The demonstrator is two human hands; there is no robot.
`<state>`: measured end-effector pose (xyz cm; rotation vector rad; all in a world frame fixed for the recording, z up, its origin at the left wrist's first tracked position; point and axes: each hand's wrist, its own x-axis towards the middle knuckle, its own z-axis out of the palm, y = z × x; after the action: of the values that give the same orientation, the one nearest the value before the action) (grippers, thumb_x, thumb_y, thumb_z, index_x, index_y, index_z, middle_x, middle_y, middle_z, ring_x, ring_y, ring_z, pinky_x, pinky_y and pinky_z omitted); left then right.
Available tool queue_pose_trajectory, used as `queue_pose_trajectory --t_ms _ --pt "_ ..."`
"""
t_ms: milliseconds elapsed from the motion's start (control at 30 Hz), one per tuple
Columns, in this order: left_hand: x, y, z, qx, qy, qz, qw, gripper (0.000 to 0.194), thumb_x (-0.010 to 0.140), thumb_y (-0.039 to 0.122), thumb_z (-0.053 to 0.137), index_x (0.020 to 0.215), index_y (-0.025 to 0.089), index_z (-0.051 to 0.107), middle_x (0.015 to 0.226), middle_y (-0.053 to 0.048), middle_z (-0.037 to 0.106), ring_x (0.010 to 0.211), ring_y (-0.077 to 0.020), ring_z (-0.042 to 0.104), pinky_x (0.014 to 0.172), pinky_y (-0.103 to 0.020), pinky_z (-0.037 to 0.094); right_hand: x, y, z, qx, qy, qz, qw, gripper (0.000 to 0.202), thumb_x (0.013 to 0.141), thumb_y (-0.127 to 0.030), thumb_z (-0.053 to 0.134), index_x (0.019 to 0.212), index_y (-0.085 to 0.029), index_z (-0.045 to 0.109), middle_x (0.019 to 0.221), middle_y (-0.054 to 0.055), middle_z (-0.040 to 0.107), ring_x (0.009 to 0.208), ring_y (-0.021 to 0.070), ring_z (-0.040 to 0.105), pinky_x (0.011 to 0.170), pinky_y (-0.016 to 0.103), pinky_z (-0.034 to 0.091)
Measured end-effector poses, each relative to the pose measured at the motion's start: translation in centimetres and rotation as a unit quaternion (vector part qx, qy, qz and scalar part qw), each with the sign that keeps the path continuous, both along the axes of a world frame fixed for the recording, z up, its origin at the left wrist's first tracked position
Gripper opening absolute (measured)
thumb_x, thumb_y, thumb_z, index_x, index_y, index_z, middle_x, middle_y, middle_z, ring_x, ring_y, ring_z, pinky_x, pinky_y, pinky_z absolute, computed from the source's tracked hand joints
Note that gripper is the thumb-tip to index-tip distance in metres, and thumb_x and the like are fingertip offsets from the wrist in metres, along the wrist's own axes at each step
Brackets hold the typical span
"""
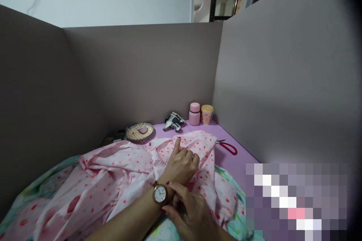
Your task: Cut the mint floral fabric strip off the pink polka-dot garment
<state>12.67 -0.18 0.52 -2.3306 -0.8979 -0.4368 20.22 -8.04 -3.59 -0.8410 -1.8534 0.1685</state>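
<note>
One watch (pixel 160 194) is sitting on the left wrist, dial facing the camera; its long axis, along the strap, is running across the forearm from upper left to lower right. The left hand (pixel 182 162) is lying palm down over the pink fabric (pixel 135 158), index finger pointing ahead, the other fingers curling. The right hand (pixel 192 207) is bending in from the lower right, thumb and index finger standing apart at the watch. Both palms are facing away, so I cannot tell whether either grip is holding anything. Green fabric (pixel 166 231) is showing beneath the pink. One pair of scissors (pixel 234 153) is lying on the desk (pixel 240 167), blades pointing left. Farther back, from left to right, one basket (pixel 132 132), one checked cloth (pixel 174 121), one flask (pixel 194 116) and one cup (pixel 207 115) are sitting. Three grey panels (pixel 141 67) are surrounding everything.
</note>
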Motion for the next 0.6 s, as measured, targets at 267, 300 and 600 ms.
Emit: queue_pose_trajectory --t_ms 267,300,600 --pt "0.0 0.2 -0.5 -0.01 -0.006 -0.001 1.0 0.014 0.082 0.012 0.047 0.071 0.017 0.055 0.061 0.001 0.06 0.062 -0.0165 0.058 0.097 -0.052 0.033 -0.2 0.1 -0.6 0.0 -0.023 -0.024 0.999 0.04 0.091 -0.047 0.038 0.121 -0.02 0.039 0.059 -0.003 0.063 0.048 0.0139 0.061 0.052 0.023 0.048" --pt "0.0 0.3 -0.6 -0.009 -0.008 0.0 1.0 0.014 0.082 0.011 0.047 0.072 0.017 0.056 0.061 0.001 0.06 0.062 -0.0167 0.058 0.097 -0.053 0.033 -0.3 0.1 -0.9 -0.009 -0.023 -0.026 0.999 0.04 0.091 -0.047 0.038 0.12 -0.02 0.039 0.059 -0.003 0.064 0.048 0.0144 0.061 0.052 0.023 0.048" --pt "-0.4 0.7 -2.0 -0.005 -0.02 0.011 1.0 0.014 0.079 0.01 0.048 0.071 0.017 0.057 0.059 0.001 0.06 0.06 -0.0164 0.058 0.097 -0.053 0.033 -0.4 0.3 -1.6 -0.019 -0.009 -0.002 1.0 0.042 0.091 -0.047 0.038 0.12 -0.017 0.037 0.056 -0.003 0.061 0.045 0.0124 0.058 0.048 0.021 0.046"
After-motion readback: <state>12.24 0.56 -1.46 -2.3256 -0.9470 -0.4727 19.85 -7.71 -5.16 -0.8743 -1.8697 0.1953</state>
